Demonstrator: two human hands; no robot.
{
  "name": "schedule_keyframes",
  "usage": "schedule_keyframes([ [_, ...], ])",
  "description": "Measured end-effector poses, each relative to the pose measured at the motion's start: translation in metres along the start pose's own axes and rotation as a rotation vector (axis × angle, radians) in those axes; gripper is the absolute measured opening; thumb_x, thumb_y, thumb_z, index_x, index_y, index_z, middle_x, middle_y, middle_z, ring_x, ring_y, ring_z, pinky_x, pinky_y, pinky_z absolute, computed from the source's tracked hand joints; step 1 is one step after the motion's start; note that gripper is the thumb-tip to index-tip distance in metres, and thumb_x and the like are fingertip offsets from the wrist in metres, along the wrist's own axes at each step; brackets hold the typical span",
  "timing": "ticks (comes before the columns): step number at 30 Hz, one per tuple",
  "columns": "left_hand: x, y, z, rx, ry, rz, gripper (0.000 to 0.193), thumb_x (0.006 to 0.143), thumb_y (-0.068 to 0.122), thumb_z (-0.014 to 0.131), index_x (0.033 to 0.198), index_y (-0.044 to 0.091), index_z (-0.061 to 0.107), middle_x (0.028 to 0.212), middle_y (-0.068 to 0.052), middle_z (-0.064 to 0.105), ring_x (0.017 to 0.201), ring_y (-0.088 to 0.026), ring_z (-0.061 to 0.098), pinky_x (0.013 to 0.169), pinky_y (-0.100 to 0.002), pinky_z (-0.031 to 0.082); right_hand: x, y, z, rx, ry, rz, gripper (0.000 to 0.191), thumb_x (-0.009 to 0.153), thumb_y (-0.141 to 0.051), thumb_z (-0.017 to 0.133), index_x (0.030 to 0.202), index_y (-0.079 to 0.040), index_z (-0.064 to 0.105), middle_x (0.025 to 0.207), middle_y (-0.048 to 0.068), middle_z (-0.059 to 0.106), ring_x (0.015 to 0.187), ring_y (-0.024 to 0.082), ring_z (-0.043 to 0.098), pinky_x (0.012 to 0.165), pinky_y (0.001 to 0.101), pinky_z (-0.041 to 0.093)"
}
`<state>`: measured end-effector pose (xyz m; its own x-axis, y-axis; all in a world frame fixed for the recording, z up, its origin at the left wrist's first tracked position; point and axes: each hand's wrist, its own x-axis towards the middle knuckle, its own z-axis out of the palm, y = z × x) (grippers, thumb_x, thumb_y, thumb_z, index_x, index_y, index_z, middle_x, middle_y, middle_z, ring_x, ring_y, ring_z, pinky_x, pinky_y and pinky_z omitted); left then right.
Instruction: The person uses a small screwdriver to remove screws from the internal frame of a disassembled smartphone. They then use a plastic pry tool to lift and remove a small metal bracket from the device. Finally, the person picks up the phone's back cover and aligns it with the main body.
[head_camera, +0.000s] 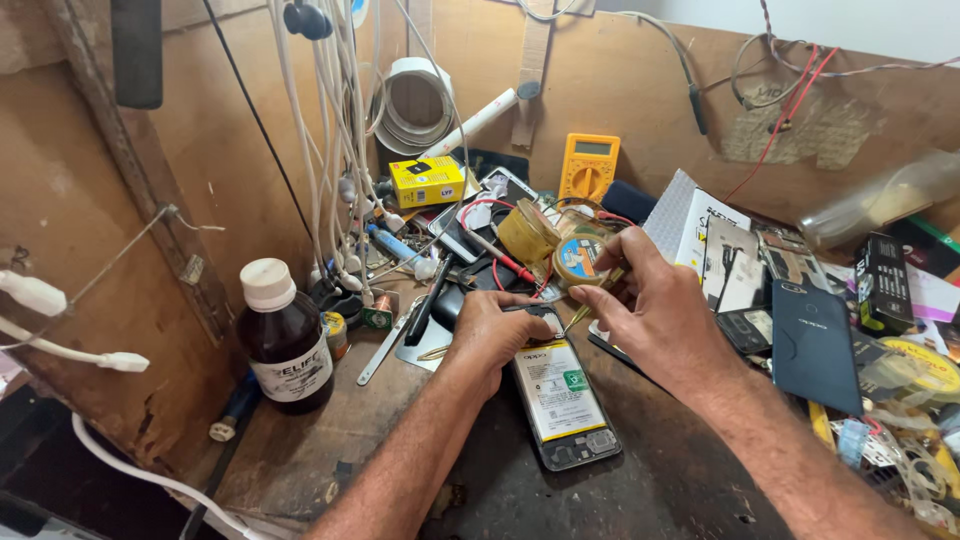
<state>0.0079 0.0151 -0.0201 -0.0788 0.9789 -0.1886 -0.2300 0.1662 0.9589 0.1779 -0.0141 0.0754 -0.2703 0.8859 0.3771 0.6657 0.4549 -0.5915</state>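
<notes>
Opened phone lies back-up on the dark, worn workbench, its battery with the yellow-and-white label showing, just in front of the person — one head view shows it all. Left hand rests on the phone's upper end, fingers curled down over the top edge, pressing it flat rather than gripping around it. Right hand hovers just beside that end, thumb and forefinger pinched on thin yellowish tweezers whose tips point down at the phone's top corner. Behind the hands sits a clutter — a roll of tape, a yellow multimeter against the wooden wall, a small yellow box. A brown bottle with a white cap stands well to the left; a dark blue phone cover lies to the right.
</notes>
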Motion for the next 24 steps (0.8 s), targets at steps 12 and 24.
schedule_keyframes([
  [12,0.0043,-0.0034,-0.0057,-0.026,-0.085,0.015,0.049,0.059,-0.004,0.082,0.108,-0.006,0.071,0.087,-0.018,0.077,0.072,-0.025,0.076,0.065,-0.038,0.063,-0.0023,0.0024,0.0047,-0.012,0.038,-0.005,0.034,0.088,-0.011,0.080,0.106,-0.005,0.052,0.069,0.009,0.070,0.057,0.014,0.069,0.051,0.0324,0.053],
  [24,0.0009,0.0009,0.0006,-0.010,0.019,-0.007,0.055,0.057,-0.007,0.080,0.111,-0.008,0.068,0.086,-0.018,0.075,0.070,-0.026,0.074,0.064,-0.040,0.062,-0.0028,0.0051,0.0076,0.028,0.063,0.052,0.033,0.088,-0.010,0.080,0.106,-0.005,0.053,0.067,0.010,0.071,0.056,0.015,0.071,0.049,0.0326,0.053],
])
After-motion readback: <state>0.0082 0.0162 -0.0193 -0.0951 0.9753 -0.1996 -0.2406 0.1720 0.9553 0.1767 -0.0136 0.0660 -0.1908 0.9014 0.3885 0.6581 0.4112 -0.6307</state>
